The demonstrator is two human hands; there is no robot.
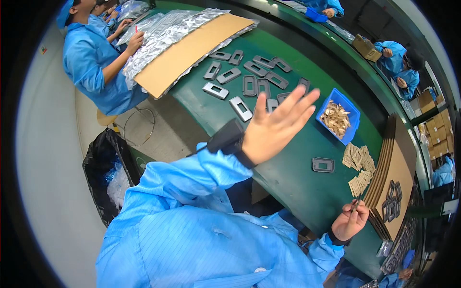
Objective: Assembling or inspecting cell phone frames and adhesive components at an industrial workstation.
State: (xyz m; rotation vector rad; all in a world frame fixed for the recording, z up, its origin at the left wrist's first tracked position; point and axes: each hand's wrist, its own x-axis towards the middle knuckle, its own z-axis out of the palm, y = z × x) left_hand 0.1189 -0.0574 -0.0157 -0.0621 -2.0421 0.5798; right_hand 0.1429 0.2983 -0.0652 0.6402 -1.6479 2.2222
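Observation:
My left hand (pixel 283 126) is raised over the green table (pixel 297 189), fingers spread, holding nothing. Beneath and beyond it lie several grey plastic frames (pixel 228 76) with rectangular windows, some partly hidden by the hand. Two lighter ones, including a silver-grey frame (pixel 240 109), rest near the table edge. My right hand (pixel 349 222) is closed at the near right, its fingertips pinching a small, thin dark thing whose kind I cannot make out. Just beyond that hand are piles of flat tan pieces (pixel 360 183). A single dark frame (pixel 323 165) lies between both hands.
A blue bin (pixel 354 120) holds many small tan pieces. Stacked cardboard sheets (pixel 377 192) at right carry several dark frames (pixel 392 201). At far left, a cardboard sheet (pixel 192 53) lies on silvery wrapping beside a co-worker (pixel 91 62). A black-lined waste bin (pixel 103 173) stands left.

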